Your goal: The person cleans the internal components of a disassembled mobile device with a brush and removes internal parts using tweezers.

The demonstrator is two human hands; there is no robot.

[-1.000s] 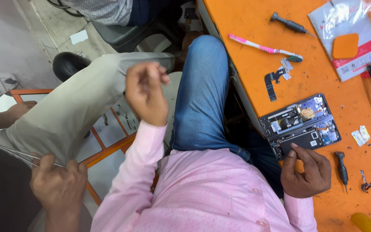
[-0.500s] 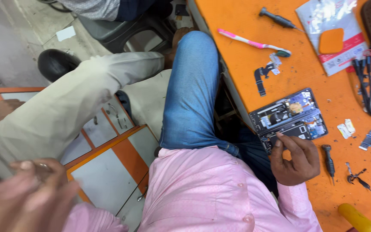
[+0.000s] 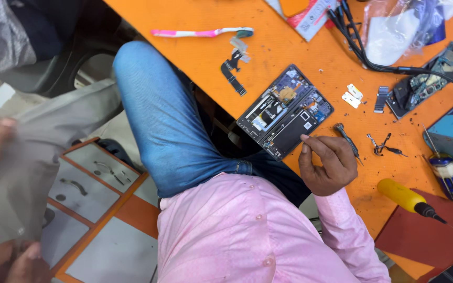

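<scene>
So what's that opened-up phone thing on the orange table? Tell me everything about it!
The opened phone is a dark, flat rectangle lying slantwise near the edge of the orange table. Its back is off, so its insides show: dark boards, blue and silver bits, a coppery patch, and a long bare black bay. It lies flat, with small loose parts scattered around it. The right hand rests beside its lower corner, fingertips at the edge; whether they touch it is unclear.

The left hand, raised in front of the chest a second ago, has dropped to the lower left edge. The right hand has stayed curled beside the opened phone, now showing larger on the desk.
</scene>
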